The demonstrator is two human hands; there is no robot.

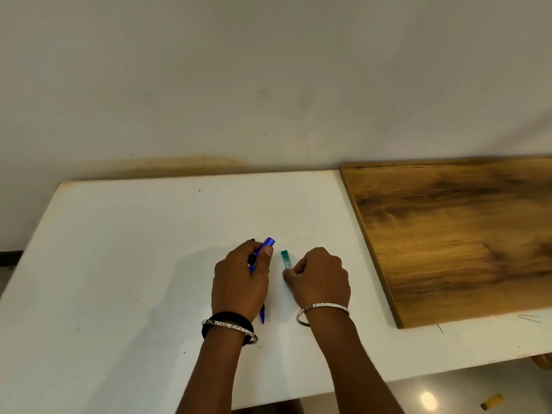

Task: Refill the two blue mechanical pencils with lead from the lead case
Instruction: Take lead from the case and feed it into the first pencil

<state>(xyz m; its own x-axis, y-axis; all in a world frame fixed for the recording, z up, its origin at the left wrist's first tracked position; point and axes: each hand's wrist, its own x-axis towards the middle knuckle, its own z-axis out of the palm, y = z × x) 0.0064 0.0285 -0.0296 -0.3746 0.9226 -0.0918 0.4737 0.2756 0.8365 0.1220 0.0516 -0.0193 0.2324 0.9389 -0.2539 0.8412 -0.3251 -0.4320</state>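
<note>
**Just starting: pencils and lead picked up, no lead in yet**

You have blue pencils (263,264) in your left hand (240,282), near the middle of the frame. Your fingers (266,251) are pressed around them. I cannot tell if it is one pencil or two.

Your right hand (321,277) pinches the low end of the green lead case (286,258), just right of the pencils, above the white counter (119,249).

I think both pencils are yet to be filled. No lead shows.

1 head view: looks forward-down from above, near white table (119,264), wall behind.
</note>
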